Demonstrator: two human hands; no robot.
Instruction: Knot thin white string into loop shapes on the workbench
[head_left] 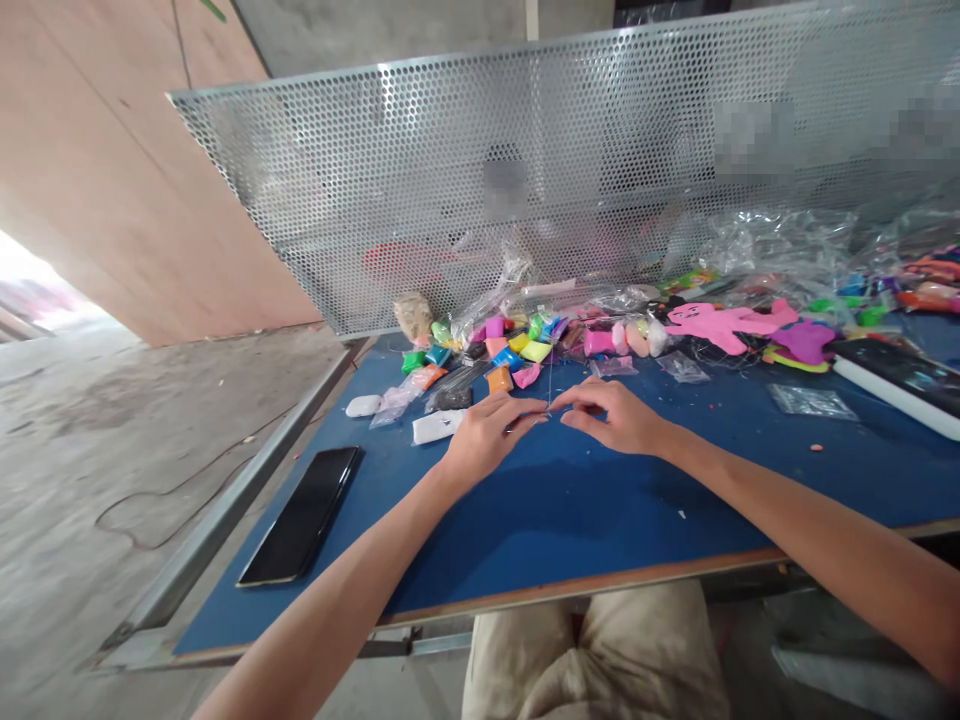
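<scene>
Phone (300, 515), dark-faced, flat at the near left of the blue tabletop (525, 530), well apart from the handwork. Farther along, a small white case (364, 406), then a white block (437, 427), just beside the left hand (486, 438) and close enough to get knocked by a stray knuckle. Fingers of the left hand close together, tips reaching in at mid-table. Right there, between both sets of fingertips, a thin pale strand (551, 375), running off toward the heap of coloured packets (535, 351). From the other side, the right hand (621, 415), index finger stretched to the same spot, thumb slightly apart. Firm pinch or mere touch, in either hand: impossible to tell at such fineness. Best handled with wrists low and steady, light even tension, no snagging on the packets at the far side. To the right, a small clear bag (684, 367), a pink figure (731, 325) beyond, then another clear packet (811, 402) and a white-edged, dark-topped device (900, 385). Behind everything, a perforated metal panel (450, 150), limiting reach on the far side.
</scene>
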